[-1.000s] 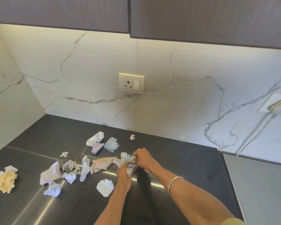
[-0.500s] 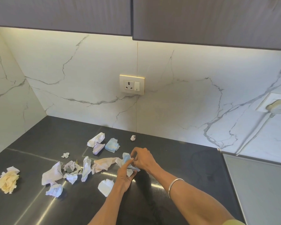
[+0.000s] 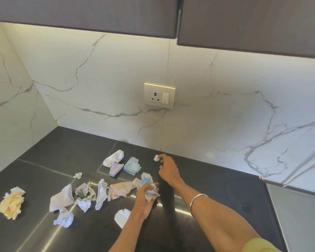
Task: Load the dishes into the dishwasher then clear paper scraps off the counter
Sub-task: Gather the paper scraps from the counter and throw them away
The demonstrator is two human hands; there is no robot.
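Several crumpled paper scraps lie scattered on the dark counter. My left hand grips a bunch of white and blue scraps at mid-counter. My right hand reaches toward the back wall, fingers spread, its fingertips at a small white paper ball. A blue scrap and a white one lie to the left of that hand. A yellow wad sits far left, a flat white piece beside my left forearm.
A marble backsplash rises behind the counter, carrying a wall socket. Dark upper cabinets hang overhead. A grey surface adjoins the counter on the right.
My right hand left the bunch held by my left hand and moved back toward the wall to the small white ball. The left hand keeps hold of its scraps.
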